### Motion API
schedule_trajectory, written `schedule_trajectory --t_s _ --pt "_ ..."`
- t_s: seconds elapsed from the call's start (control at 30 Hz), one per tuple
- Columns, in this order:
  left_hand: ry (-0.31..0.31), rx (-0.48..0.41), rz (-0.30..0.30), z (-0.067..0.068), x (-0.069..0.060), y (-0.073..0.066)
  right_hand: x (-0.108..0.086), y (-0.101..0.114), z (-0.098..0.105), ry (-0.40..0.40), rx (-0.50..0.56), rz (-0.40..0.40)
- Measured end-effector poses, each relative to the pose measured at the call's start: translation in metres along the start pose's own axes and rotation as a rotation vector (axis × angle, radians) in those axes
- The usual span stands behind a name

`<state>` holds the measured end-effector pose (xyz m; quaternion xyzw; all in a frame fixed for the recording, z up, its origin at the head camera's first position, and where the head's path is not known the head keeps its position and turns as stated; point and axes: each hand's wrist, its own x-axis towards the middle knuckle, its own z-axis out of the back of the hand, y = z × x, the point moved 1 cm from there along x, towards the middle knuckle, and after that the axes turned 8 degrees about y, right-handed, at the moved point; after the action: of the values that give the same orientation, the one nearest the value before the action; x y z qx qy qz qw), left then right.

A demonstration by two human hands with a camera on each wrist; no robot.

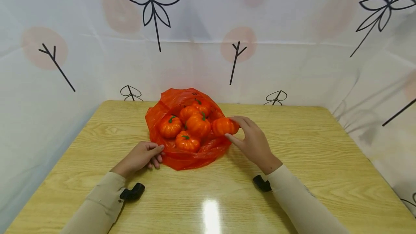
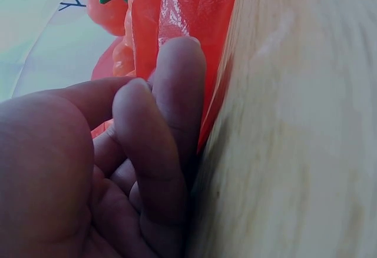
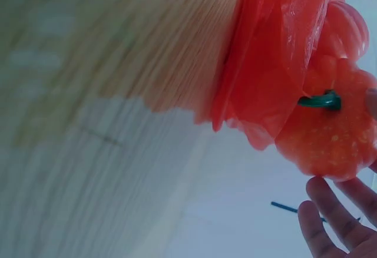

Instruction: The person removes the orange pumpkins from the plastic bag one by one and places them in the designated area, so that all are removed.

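A crumpled red plastic bag [image 1: 191, 161] lies with its mouth spread wide, holding several small orange toy pumpkins [image 1: 198, 125] with green stems. At the bag's right side my right hand [image 1: 251, 142] grips one more pumpkin [image 1: 225, 126] between thumb and fingers, tilted on its side at the rim. The right wrist view shows that pumpkin's green stem [image 3: 323, 101] and the fingers beneath it. On the near left, my left hand [image 1: 143, 157] pinches the bag's edge with thumb and index finger. Its other fingers [image 2: 147, 146] curl loosely beside the red plastic.
The bag stands on a light wood-grain table [image 1: 302, 147], toward its back edge. A white cloth [image 1: 201, 64] with flower and twig drawings hangs behind and at the sides. A black curved piece [image 1: 132, 192] sits at each wrist.
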<state>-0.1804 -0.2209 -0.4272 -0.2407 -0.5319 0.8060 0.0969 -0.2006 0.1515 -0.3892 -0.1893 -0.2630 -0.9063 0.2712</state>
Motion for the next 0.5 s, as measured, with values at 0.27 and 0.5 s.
schedule_trajectory --t_s 0.27,0.5 --pt "-0.008 -0.001 0.006 -0.0014 0.0006 0.0009 -0.0064 -0.0052 0.0047 0.005 0.008 -0.021" --pt "-0.022 -0.005 0.013 -0.0015 0.0008 0.0011 -0.0102 -0.0092 0.0091 -0.012 0.002 -0.021"
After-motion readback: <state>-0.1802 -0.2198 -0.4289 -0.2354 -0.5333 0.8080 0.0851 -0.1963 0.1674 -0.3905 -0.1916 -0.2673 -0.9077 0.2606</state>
